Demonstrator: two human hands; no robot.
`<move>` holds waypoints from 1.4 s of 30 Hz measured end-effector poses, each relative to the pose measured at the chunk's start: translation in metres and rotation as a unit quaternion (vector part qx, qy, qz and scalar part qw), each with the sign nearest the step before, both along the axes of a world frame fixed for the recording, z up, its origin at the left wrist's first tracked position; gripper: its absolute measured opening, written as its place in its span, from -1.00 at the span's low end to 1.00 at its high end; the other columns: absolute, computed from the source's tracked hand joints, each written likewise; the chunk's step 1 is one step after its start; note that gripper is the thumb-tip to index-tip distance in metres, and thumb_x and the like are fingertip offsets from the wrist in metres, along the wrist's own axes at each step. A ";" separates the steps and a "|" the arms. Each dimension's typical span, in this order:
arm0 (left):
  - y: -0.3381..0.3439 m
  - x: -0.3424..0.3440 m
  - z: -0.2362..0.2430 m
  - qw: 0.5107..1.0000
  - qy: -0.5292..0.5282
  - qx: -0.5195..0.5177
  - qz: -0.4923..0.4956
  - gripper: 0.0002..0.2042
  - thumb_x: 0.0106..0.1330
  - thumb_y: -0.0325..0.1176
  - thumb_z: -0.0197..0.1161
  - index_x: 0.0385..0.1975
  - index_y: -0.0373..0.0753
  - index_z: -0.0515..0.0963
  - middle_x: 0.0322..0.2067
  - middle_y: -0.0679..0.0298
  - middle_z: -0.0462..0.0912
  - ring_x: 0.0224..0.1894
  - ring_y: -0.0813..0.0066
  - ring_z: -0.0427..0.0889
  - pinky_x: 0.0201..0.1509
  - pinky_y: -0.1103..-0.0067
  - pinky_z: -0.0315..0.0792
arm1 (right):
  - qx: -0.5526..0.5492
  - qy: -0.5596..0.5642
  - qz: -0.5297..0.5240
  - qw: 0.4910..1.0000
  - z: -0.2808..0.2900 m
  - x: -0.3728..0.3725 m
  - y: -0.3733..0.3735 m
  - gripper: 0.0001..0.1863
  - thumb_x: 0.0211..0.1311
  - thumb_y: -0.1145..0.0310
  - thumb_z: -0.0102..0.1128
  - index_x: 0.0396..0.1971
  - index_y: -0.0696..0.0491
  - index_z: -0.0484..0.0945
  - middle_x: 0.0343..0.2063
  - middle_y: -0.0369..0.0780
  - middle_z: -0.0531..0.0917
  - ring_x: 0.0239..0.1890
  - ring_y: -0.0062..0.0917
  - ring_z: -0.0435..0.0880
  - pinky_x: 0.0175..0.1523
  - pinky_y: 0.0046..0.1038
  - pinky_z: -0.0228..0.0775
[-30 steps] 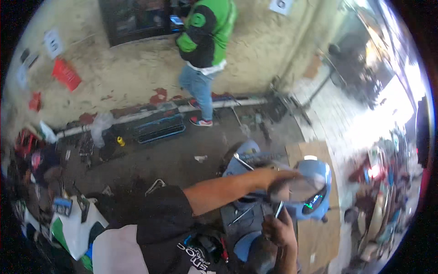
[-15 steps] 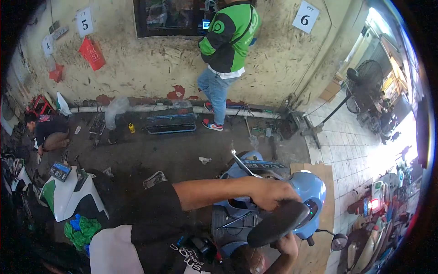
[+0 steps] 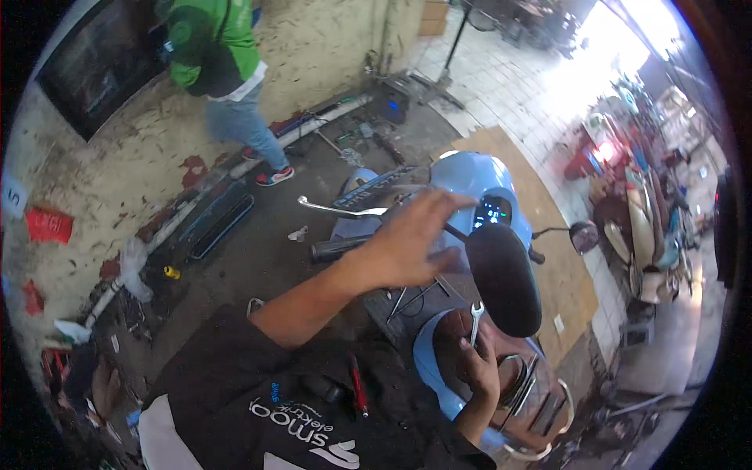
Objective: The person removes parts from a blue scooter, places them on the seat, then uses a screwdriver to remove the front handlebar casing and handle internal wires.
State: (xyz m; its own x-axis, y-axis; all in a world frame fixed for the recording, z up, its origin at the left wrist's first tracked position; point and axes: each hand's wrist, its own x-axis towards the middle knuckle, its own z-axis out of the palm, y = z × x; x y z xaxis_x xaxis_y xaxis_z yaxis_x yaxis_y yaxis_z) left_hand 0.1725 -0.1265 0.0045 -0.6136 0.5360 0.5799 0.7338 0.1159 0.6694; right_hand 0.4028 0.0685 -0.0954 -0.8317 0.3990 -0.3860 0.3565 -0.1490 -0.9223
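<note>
A light blue scooter with a lit dashboard stands in front of me. My left hand, slightly blurred, hovers over the handlebar area with thumb and fingers apart. Just right of it is the dark oval back of a mirror, with a gap between them. In my right hand is an open-end wrench, its jaw pointing up, above the brown seat. A silver brake lever and black grip stick out to the left.
A person in a green and black jacket stands by the wall at the far left. Cardboard lies beyond the scooter. Other motorbikes stand at the right. A blue-edged tray lies along the wall; another person crouches at lower left.
The view has swung right. My left hand has come off the mirror and opened. My right hand has moved from under the mirror to above the seat, and the wrench now shows.
</note>
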 end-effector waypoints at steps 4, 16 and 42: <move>-0.043 -0.012 0.006 0.999 -0.033 0.017 0.022 -0.43 -0.08 -0.47 0.38 0.02 -0.23 0.37 -0.08 0.15 0.48 0.07 0.30 0.44 0.23 0.44 0.27 | 0.019 -0.171 -0.072 0.982 -0.017 0.043 0.007 -0.57 0.14 0.23 0.28 -0.06 0.15 0.46 -0.40 -0.29 0.56 -0.38 -0.67 0.48 -0.27 -0.59 0.34; -0.100 0.045 -0.017 0.876 -0.426 0.108 -0.199 -0.38 -0.25 -0.11 0.47 -0.17 -0.31 0.45 -0.37 0.18 0.56 -0.28 0.35 0.58 -0.18 0.58 0.40 | 0.328 -0.290 -0.281 0.854 -0.086 0.138 0.008 -0.33 0.10 0.11 0.27 0.04 0.35 0.36 0.01 0.19 0.47 0.12 -0.04 0.42 0.18 -0.24 0.24; -0.008 0.118 -0.150 0.839 -0.449 -0.297 0.081 -0.49 0.07 -0.11 0.40 -0.09 -0.30 0.43 -0.17 0.17 0.55 -0.10 0.32 0.51 0.03 0.42 0.40 | 0.454 -0.362 -0.137 0.802 -0.184 0.160 0.209 -0.70 -0.05 0.35 0.28 -0.38 0.29 0.59 -0.41 0.15 0.61 -0.27 -0.01 0.61 -0.15 -0.17 0.42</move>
State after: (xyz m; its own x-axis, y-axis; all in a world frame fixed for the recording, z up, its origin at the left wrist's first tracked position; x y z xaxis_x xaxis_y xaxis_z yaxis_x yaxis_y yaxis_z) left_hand 0.2905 -0.1345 -0.1456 -0.7531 0.4335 -0.4950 -0.0940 0.6737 0.7330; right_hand 0.5631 0.2771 -0.2791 -0.3527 0.9194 -0.1743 0.9170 0.3025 -0.2602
